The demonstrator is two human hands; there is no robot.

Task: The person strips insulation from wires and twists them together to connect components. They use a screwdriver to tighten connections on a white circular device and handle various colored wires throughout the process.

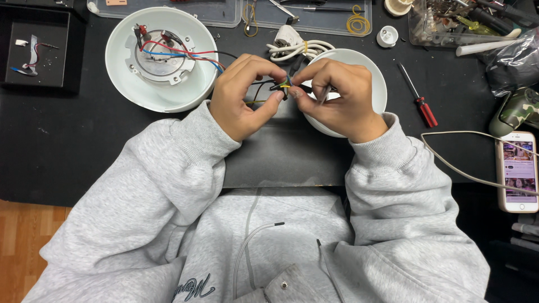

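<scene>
My left hand [244, 95] and my right hand [337, 95] meet over a black work surface [84, 140], both pinching a small bundle of coloured wires [283, 86] between their fingertips. Red, blue and black wires [179, 52] run from the bundle to an opened round white housing [160, 59] at the left, with a metal ring inside. Under my right hand lies a second round white shell [370, 73]. A thin metal tool shows between my right fingers. Grey sweatshirt sleeves cover both arms.
A red-handled screwdriver [418, 96] lies right of the white shell. A coiled white power cord [295, 47] sits behind my hands. A phone [516, 171] with a lit screen and a white cable rests at the right edge. Clear plastic trays [303, 17] of parts line the back.
</scene>
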